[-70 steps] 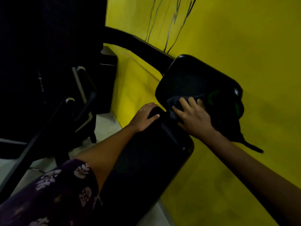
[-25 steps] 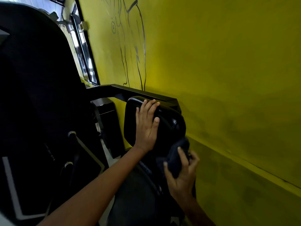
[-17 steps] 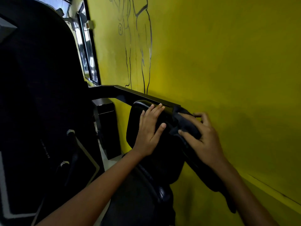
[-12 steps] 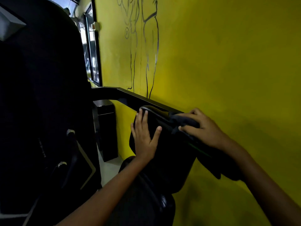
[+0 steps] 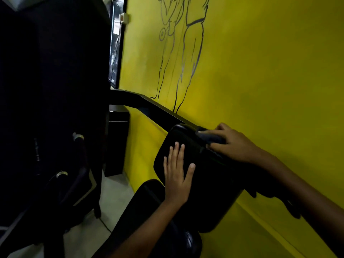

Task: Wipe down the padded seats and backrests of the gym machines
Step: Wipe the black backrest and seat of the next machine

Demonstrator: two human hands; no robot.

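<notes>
My right hand (image 5: 236, 144) pinches a dark cloth (image 5: 210, 135) against the top edge of the backrest (image 5: 204, 183), fingers curled round the bunched fabric; the loose end hangs down the pad's far side near the yellow wall (image 5: 260, 71). My left hand (image 5: 177, 172) lies flat on the pad's front face, fingers straight, bracing it. The seat (image 5: 149, 211) sits just below. The cloth is soft and light, best kept bunched; the vinyl padding looks smooth, probably slippery, yielding under pressure.
</notes>
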